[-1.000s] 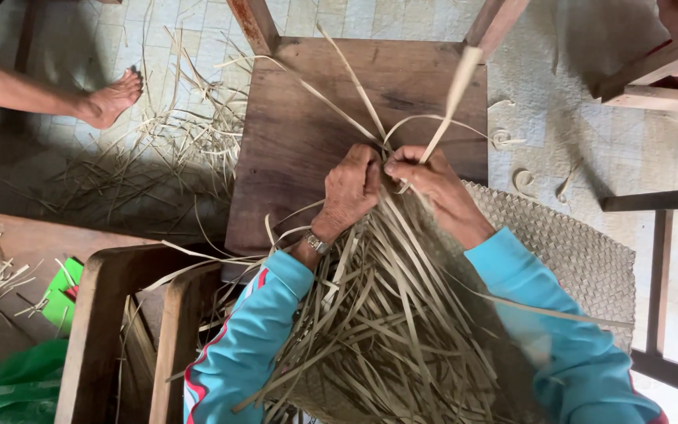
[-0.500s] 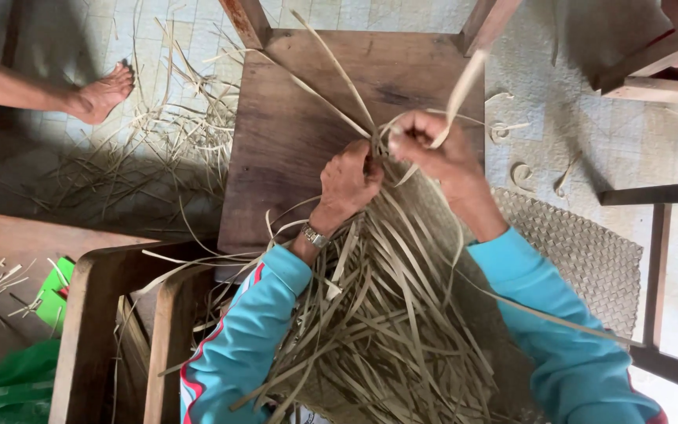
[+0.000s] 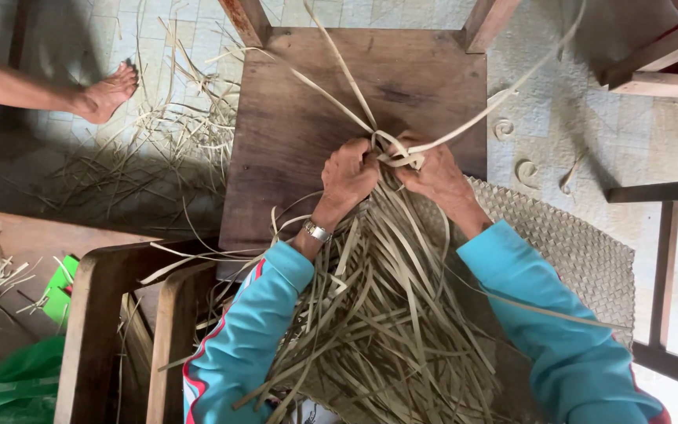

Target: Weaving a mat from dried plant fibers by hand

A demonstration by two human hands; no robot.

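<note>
**Tying off a bundle of dried leaf strips over a wooden seat**

Head view: the left hand (image 3: 351, 174) and right hand (image 3: 433, 174) meet at the near edge of a dark wooden chair seat (image 3: 308, 102), both closed around the gathered top of a thick bundle of leaf strips (image 3: 378, 314) that fans down toward the person's lap. Between the two hands a pale binding strip (image 3: 398, 153) is looped round the bundle's neck; its loose end runs up and to the right, past the chair's back post. The left fingers pinch the neck tight, and the right fingers grip the loop where it crosses.

As a judgement, the tie looks partly made: a loop sits round the neck, but the long end is loose, so the knot seems unfinished and untrimmed.

A finished woven mat (image 3: 566, 235) lies beneath the right sleeve. Scattered strips (image 3: 151, 149) litter the tiled floor, near another person's bare foot (image 3: 107, 94). A green bag (image 3: 17, 385) sits at lower left.
</note>
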